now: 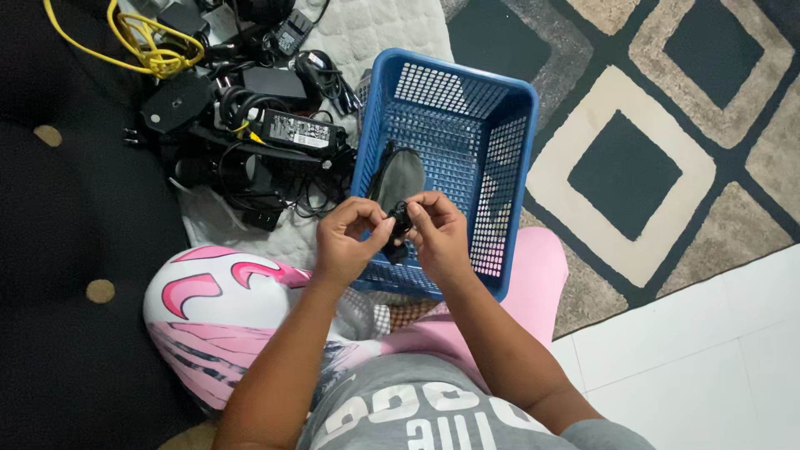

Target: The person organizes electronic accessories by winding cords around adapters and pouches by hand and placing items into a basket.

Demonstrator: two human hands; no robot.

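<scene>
My left hand and my right hand meet over the near edge of a blue perforated plastic basket. Both pinch a small black plug or connector on a black cable. The cable loops upward from it as a dark coil hanging inside the basket. The basket rests on my lap, partly on pink patterned trousers.
A pile of black power adapters and tangled black cables lies on a white quilted cloth at the left. A yellow cable lies at the top left. A patterned rug and white floor tiles lie to the right.
</scene>
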